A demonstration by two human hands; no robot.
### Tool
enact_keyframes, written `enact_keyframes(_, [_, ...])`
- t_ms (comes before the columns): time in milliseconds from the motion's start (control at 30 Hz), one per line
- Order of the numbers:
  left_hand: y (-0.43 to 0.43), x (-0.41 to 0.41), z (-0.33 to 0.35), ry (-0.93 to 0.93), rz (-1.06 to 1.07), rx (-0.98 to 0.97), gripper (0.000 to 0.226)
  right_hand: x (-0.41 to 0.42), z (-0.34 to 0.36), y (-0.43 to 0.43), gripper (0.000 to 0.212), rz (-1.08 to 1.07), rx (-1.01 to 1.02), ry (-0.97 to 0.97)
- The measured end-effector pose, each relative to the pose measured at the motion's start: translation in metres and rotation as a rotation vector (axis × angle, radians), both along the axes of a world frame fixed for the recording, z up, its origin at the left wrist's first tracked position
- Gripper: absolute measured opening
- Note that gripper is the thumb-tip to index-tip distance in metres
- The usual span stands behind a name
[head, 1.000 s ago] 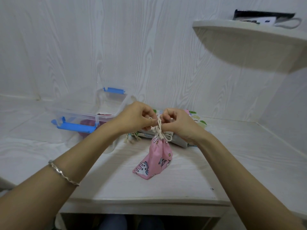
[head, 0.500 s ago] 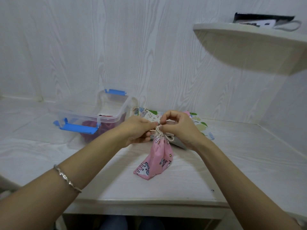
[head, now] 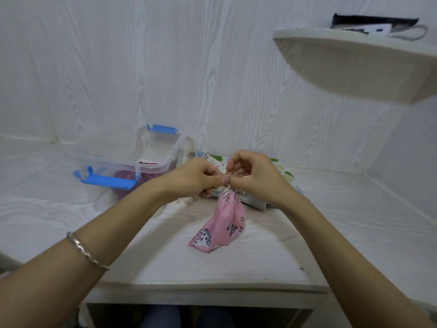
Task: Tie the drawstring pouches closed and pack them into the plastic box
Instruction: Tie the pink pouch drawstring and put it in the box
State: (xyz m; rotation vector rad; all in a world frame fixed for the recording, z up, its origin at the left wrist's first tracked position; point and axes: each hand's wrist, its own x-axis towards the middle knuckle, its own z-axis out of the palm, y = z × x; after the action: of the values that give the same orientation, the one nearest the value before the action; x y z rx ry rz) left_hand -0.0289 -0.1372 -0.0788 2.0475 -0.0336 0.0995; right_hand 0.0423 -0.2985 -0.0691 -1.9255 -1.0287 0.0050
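- Drawstring at the neck of pink pouch is pinched by left hand and right hand.
- If tension is lost, the tie could be left slack, or the pouch toppled.

one pink pouch, one plastic box

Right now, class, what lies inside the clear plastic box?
Through the wall of the plastic box shows a dark red bundle, likely cloth. The blue latch covers part of it.
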Motion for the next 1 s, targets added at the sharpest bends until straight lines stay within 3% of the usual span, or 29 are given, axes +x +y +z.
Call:
enact_keyframes(133, [0.000, 0.002, 0.003, -0.059, -0.022, 0.038, 0.034, 0.005, 0.003, -0.004, 0.020, -0.015, 0.002, 0.016])
enact_keyframes(233, [-0.001, 0.003, 0.004, -0.032, -0.046, 0.040, 0.034, 0.006, 0.002, -0.007, 0.025, 0.020, 0.057, 0.151])
enact_keyframes(333, [-0.002, 0.004, 0.003, -0.045, -0.046, 0.075, 0.027, 0.011, -0.002, -0.006, 0.032, 0.035, 0.153, 0.359])
enact_keyframes(467, [-0.005, 0.005, 0.004, -0.128, -0.006, 0.068, 0.022, 0.015, -0.012, -0.003, 0.037, 0.175, 0.398, 0.806])
enact_keyframes(533, [-0.008, 0.004, 0.003, -0.128, 0.004, 0.032, 0.020, 0.016, -0.017, -0.002, 0.035, 0.212, 0.436, 0.909])
enact_keyframes(600, [-0.009, 0.004, 0.000, -0.099, 0.011, -0.042, 0.019, 0.015, -0.019, -0.001, 0.022, 0.197, 0.446, 0.865])
enact_keyframes(733, [-0.010, 0.006, -0.006, -0.063, 0.027, -0.129, 0.018, 0.006, -0.016, -0.001, 0.010, -0.055, 0.262, 0.351])
enact_keyframes(867, [-0.012, 0.008, -0.009, -0.050, 0.080, -0.178, 0.019, 0.003, -0.014, -0.002, 0.006, -0.194, 0.164, -0.022])
enact_keyframes(1000, [-0.012, 0.007, -0.010, -0.058, 0.103, -0.187, 0.021, 0.001, -0.013, -0.007, 0.008, -0.129, 0.136, -0.019])
